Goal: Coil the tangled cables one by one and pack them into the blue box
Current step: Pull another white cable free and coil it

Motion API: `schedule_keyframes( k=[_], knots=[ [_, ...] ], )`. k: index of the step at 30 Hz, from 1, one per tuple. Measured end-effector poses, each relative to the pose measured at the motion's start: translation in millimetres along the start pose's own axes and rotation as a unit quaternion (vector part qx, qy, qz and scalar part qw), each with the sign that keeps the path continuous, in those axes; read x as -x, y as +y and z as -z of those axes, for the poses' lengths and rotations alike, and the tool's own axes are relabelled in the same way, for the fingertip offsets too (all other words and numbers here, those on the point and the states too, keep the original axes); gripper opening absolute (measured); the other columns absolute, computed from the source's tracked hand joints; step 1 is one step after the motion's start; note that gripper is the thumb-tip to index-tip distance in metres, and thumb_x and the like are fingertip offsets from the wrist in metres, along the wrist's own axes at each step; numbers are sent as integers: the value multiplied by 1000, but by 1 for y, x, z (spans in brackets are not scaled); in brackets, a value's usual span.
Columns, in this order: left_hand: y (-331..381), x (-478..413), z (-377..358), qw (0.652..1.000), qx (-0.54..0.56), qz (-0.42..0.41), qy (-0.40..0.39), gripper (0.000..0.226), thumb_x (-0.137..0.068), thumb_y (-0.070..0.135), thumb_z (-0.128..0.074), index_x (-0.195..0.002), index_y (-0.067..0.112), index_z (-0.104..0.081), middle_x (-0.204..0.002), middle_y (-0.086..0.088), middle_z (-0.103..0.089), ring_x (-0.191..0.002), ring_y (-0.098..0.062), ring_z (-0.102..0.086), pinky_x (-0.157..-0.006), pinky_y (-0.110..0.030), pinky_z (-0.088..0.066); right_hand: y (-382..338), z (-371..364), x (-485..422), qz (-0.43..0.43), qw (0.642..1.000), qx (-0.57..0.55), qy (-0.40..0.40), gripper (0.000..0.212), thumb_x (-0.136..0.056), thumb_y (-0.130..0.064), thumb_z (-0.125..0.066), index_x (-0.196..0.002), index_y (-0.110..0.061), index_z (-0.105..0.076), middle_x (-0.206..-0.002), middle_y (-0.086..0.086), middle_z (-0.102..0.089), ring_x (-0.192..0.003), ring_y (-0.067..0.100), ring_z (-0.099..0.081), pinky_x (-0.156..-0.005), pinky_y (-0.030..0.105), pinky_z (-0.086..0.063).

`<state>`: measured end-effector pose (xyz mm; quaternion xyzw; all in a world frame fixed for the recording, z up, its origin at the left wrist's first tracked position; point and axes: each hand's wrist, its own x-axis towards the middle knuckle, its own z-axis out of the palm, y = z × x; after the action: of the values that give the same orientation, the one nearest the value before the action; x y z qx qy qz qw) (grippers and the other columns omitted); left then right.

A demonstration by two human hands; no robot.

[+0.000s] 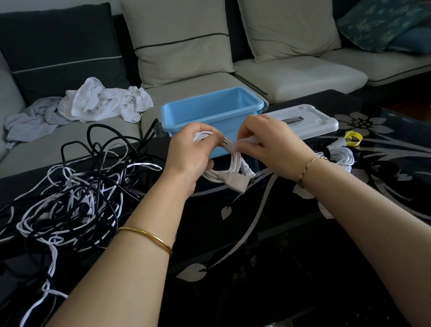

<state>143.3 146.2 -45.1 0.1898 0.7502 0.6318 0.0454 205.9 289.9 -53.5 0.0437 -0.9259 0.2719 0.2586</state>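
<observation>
A coiled white cable [233, 164] hangs above the black table between both hands, its plug ends dangling at the bottom. My left hand [188, 155] grips the coil's left side. My right hand [271, 144] pinches a white tie or cable end across the top of the coil. Just behind the hands stands the blue box [211, 111], which looks empty. A tangled heap of black and white cables [73, 204] lies on the table to the left.
The box's pale lid [307, 123] lies flat right of the box. A small white coiled cable [342, 155] and yellow ties [352, 138] sit at the right. The glossy black table [278, 238] carries a floral pattern. A sofa with cushions and crumpled cloths [101, 102] stands behind.
</observation>
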Motion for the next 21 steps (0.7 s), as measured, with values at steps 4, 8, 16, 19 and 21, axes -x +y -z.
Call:
schedule_keyframes(
  k=[4,8,16,19,21],
  knots=[
    [2,2,-2,1000,-14,-19,-9,17,-86,12,-65,-72,22,-61,-64,9,-50,-55,-4,-43,-47,-18,-37,0,0,2,-14,999,-15,32,12,-88,-14,-62,-85,-4,-55,-89,4,-53,-77,14,-45,-64,12,-35],
    [5,2,-6,999,-27,-33,-4,18,-85,10,-64,-72,22,-62,-66,10,-53,-50,0,-45,-46,-18,-39,-1,-6,4,-73,987,-122,70,19,-85,-6,-60,-73,-17,-49,-87,-1,-65,-74,8,-56,-63,7,-39],
    [7,3,-7,1000,2,-19,8,18,-84,9,-65,-72,21,-62,-66,7,-52,-53,-4,-45,-44,-17,-38,-9,-13,4,-26,991,-50,120,16,-84,-14,-56,-80,1,-52,-81,10,-62,-72,23,-51,-64,30,-37],
    [6,2,-6,1000,29,-7,-6,14,-84,9,-67,-77,22,-66,-68,7,-54,-54,-5,-43,-43,-16,-35,-11,-14,2,-17,992,-40,123,15,-85,-9,-57,-77,-1,-48,-78,11,-59,-69,25,-48,-60,33,-34],
    [6,3,-4,999,44,-5,-23,15,-81,8,-70,-78,23,-68,-72,6,-57,-58,-6,-47,-44,-16,-35,-10,-15,1,-20,991,-37,127,14,-85,-8,-57,-78,-2,-47,-77,9,-58,-68,22,-46,-57,27,-32]
  ],
)
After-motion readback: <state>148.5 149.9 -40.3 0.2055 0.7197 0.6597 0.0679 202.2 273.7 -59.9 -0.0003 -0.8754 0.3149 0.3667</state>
